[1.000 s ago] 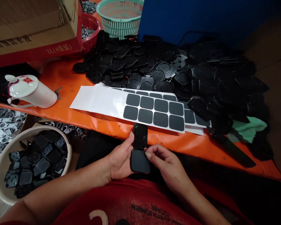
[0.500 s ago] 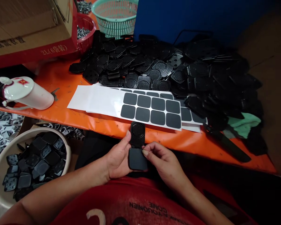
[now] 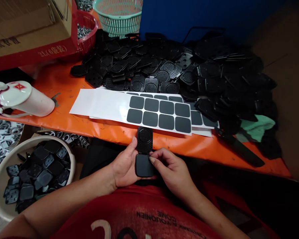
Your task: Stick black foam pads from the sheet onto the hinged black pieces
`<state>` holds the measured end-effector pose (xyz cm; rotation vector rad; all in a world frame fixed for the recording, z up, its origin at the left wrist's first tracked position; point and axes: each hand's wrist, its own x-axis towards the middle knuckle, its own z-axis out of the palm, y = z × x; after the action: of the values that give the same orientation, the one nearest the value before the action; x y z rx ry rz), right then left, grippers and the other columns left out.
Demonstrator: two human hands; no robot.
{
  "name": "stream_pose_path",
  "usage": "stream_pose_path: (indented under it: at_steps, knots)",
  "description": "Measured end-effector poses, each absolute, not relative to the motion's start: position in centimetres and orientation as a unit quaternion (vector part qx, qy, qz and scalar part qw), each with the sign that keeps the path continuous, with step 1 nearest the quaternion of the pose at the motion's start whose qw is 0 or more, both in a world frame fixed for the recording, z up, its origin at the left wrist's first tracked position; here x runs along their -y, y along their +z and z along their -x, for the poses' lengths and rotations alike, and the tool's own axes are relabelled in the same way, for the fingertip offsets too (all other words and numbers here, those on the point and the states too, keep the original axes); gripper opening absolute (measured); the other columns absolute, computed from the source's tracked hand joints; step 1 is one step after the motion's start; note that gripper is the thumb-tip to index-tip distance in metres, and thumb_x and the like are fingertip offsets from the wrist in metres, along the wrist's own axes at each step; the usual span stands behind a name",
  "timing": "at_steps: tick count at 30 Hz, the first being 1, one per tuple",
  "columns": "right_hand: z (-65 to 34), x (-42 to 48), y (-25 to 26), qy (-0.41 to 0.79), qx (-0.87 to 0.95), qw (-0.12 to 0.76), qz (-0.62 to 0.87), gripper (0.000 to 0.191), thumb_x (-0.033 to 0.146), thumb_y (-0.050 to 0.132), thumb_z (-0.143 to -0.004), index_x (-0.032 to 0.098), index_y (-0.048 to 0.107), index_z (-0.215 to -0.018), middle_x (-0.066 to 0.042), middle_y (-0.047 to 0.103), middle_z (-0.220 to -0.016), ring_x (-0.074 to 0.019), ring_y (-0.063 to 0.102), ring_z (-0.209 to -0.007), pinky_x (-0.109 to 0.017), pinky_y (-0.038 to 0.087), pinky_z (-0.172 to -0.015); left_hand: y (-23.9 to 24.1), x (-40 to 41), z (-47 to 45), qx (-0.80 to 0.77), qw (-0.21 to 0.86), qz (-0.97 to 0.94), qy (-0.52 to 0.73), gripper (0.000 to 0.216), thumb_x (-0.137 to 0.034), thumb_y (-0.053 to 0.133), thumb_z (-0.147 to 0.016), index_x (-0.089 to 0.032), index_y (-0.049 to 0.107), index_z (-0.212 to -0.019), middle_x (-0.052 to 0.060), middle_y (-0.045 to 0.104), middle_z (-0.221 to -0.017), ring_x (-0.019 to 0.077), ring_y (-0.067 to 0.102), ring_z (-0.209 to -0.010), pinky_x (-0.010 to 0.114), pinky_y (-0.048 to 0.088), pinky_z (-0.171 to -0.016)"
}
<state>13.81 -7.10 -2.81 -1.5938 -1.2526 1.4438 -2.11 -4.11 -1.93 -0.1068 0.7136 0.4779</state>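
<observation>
A hinged black plastic case lies unfolded across my left hand, its ridged half with a round pattern pointing away from me. The fingers of that hand support it from below and the thumb lies along its left side. On the nearer half is a smooth dark square sticker. My right hand pinches at the upper right corner of this square with thumb and forefinger. Just beyond, a white sheet of dark square stickers lies on the orange table cover, over other such sheets.
Many black hinged cases are heaped at the back. A white lidded mug stands at left, below a cardboard box. A beige tub of black pieces is lower left. A green cloth and a dark long-handled tool lie right.
The whole view has shifted slightly. Both hands stay on the case, and the sticker's edges now look more even with the near half.
</observation>
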Motion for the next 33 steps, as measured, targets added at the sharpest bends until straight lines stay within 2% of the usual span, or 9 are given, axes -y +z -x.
stream_pose_path:
  at_steps: [3,7,10,16,21,33]
  knots:
    - [-13.8,7.4,-2.9,0.522,0.509,0.317,0.607,0.016,0.035,0.058,-0.085,0.022,0.059,-0.077,-0.002,0.067,-0.081,-0.0187,0.065,-0.077,-0.026,0.054,-0.06,-1.7,4.0,2.1,-0.343,0.909,0.051,0.231,0.071,-0.069,0.022,-0.09,-0.014,0.063,-0.107,0.011,0.066,-0.095,0.0223,0.062,-0.085,0.045,0.047,-0.087]
    - [-14.0,7.6,-3.0,0.429,0.61,0.305,0.591,0.012,0.026,0.055,-0.089,0.022,0.061,-0.08,-0.003,0.069,-0.085,-0.0186,0.067,-0.083,-0.028,0.053,-0.073,-1.8,4.1,2.2,-0.329,0.914,0.049,0.232,0.072,-0.068,0.021,-0.09,-0.014,0.061,-0.115,0.013,0.068,-0.098,0.0243,0.064,-0.09,0.044,0.047,-0.088]
    - [-14.1,7.5,-3.1,0.371,0.669,0.308,0.565,0.01,0.019,0.053,-0.089,0.021,0.061,-0.083,-0.004,0.069,-0.087,-0.0173,0.067,-0.084,-0.027,0.052,-0.076,-2.1,4.3,2.3,-0.319,0.918,0.049,0.229,0.068,-0.063,0.023,-0.093,-0.012,0.064,-0.112,0.014,0.069,-0.097,0.0252,0.065,-0.091,0.045,0.047,-0.089]
    - [-14.1,7.5,-2.7,0.299,0.737,0.308,0.523,0.012,0.013,0.05,-0.091,0.02,0.059,-0.085,-0.005,0.065,-0.082,-0.0163,0.065,-0.078,-0.026,0.051,-0.071,-2.6,4.7,2.4,-0.319,0.917,0.059,0.23,0.054,-0.046,0.028,-0.098,-0.01,0.068,-0.103,0.013,0.071,-0.09,0.0247,0.065,-0.093,0.043,0.046,-0.092]
    - [-14.3,7.5,-2.6,0.27,0.759,0.289,0.517,0.013,0.014,0.049,-0.092,0.019,0.06,-0.085,-0.005,0.061,-0.077,-0.0162,0.061,-0.071,-0.027,0.049,-0.066,-2.7,4.7,2.4,-0.318,0.918,0.06,0.229,0.055,-0.048,0.029,-0.098,-0.01,0.069,-0.103,0.013,0.072,-0.09,0.0242,0.066,-0.093,0.043,0.045,-0.092]
    - [-14.4,7.4,-2.7,0.251,0.778,0.273,0.507,0.017,0.016,0.047,-0.094,0.018,0.06,-0.083,-0.004,0.058,-0.073,-0.0161,0.056,-0.067,-0.028,0.045,-0.065,-3.6,4.8,2.6,-0.292,0.926,0.073,0.229,0.059,-0.055,0.031,-0.096,-0.01,0.067,-0.107,0.013,0.072,-0.09,0.0242,0.066,-0.088,0.044,0.047,-0.087]
